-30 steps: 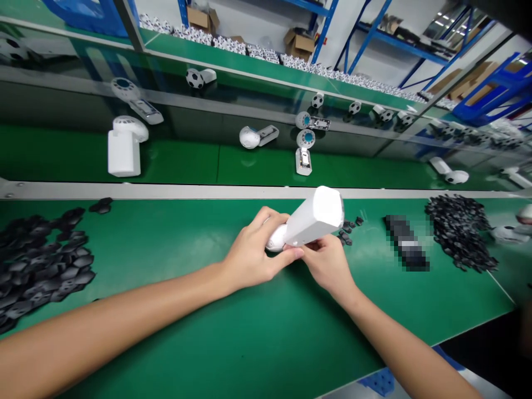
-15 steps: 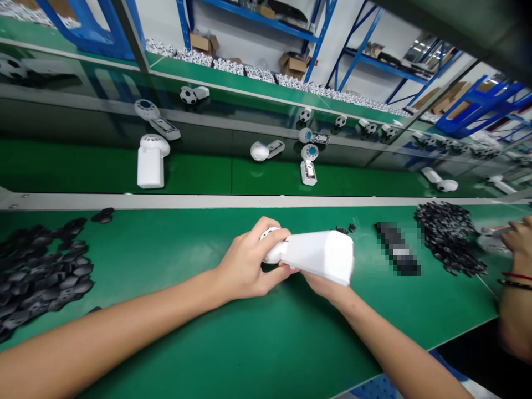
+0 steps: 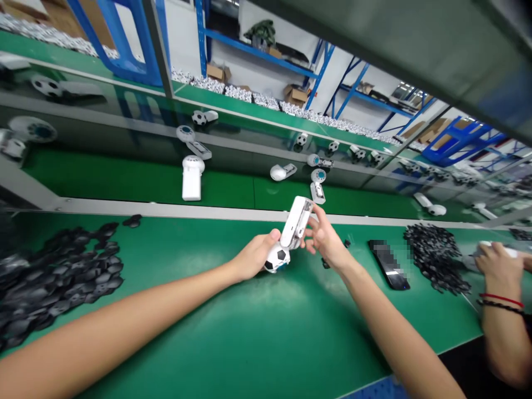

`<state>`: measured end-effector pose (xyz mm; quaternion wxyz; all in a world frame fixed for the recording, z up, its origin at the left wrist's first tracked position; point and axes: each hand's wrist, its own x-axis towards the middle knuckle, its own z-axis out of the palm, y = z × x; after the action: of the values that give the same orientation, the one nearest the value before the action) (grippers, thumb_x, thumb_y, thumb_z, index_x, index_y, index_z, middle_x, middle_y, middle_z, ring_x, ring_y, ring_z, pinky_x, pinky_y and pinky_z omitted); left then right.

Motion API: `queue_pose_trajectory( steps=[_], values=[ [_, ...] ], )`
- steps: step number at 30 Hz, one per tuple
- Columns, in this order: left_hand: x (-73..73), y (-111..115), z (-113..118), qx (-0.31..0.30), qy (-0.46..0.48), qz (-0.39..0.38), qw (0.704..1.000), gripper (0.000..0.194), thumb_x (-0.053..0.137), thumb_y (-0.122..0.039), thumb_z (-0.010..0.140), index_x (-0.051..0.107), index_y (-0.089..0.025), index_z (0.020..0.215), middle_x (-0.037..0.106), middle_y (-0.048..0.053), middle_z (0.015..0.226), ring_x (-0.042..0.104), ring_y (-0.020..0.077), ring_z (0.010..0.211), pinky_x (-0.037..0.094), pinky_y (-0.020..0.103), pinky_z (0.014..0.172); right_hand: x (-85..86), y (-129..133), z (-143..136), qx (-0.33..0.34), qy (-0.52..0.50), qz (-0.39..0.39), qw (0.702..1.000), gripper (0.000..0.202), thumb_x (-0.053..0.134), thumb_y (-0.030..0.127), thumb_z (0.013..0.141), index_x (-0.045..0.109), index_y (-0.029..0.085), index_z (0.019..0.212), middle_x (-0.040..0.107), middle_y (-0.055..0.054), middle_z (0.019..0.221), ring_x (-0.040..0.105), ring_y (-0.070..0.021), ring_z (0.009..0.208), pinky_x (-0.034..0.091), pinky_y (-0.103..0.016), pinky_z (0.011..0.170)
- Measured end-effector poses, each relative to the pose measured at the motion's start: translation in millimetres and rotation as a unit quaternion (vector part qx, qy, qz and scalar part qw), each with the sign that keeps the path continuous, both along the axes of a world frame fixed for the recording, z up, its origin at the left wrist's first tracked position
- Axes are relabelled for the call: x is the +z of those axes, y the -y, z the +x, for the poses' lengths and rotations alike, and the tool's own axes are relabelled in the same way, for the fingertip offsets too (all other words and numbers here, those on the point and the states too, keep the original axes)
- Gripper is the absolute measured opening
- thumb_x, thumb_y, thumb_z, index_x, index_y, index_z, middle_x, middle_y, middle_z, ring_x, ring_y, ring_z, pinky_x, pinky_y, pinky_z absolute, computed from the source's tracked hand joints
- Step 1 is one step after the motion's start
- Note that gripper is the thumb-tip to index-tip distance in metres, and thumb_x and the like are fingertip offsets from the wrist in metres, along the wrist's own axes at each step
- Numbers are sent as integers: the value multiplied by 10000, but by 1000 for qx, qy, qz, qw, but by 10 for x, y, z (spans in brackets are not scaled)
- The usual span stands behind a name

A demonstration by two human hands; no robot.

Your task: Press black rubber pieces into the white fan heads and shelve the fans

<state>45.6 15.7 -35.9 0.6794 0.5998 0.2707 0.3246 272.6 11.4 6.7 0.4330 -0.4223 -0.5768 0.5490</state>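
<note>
A white device (image 3: 296, 221) with a round soccer-ball head (image 3: 277, 258) is held above the green table, its handle tilted up and to the right. My left hand (image 3: 255, 255) is closed around the ball end, thumb on the near side. Along the handle's narrow side a long opening shows, with parts inside too small to name. My right hand (image 3: 326, 235) is beside the handle, fingers apart, the index fingertip at its upper end; whether it presses there I cannot tell. Small black pieces (image 3: 326, 264) lie on the table below that hand.
Black flat parts form a pile (image 3: 78, 277) at left and another heap (image 3: 436, 255) at right. A phone (image 3: 393, 269) lies near the right heap. Behind a pale rail (image 3: 233, 213), similar white devices (image 3: 192, 180) rest on a green strip. A co-worker's hand (image 3: 499, 269) is at far right.
The device has turned from lying nearly level to pointing up, now showing its narrow side and the soccer pattern. My right hand has come from beneath it to its right side. The view has shifted.
</note>
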Motion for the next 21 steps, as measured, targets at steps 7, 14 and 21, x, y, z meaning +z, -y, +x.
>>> queue_pose_trajectory(
  steps=[7,14,21],
  values=[
    [-56,-89,14,33,8,-47,998,920,47,-844,973,568,-135,1241,663,81,883,479,96,438,309,223,400,701,-1110,-321,-129,216,150,956,556,689,729,876,604,181,912,561,13,699,505,-123,561,409,-251,523],
    [-81,0,19,-13,-53,37,998,545,471,-612,1039,668,-104,1065,683,55,776,446,86,511,344,235,536,275,-1617,-809,-155,410,269,858,476,666,515,975,666,209,1340,702,-91,1320,621,-266,1222,434,-369,1083],
    [-30,37,16,-15,-79,93,992,382,509,-489,1039,650,-136,1008,653,28,745,494,113,559,400,258,578,-31,-1919,-666,-232,479,160,832,490,610,366,1013,605,125,1439,431,-210,1620,329,-372,1522,214,-577,1245]
  ],
)
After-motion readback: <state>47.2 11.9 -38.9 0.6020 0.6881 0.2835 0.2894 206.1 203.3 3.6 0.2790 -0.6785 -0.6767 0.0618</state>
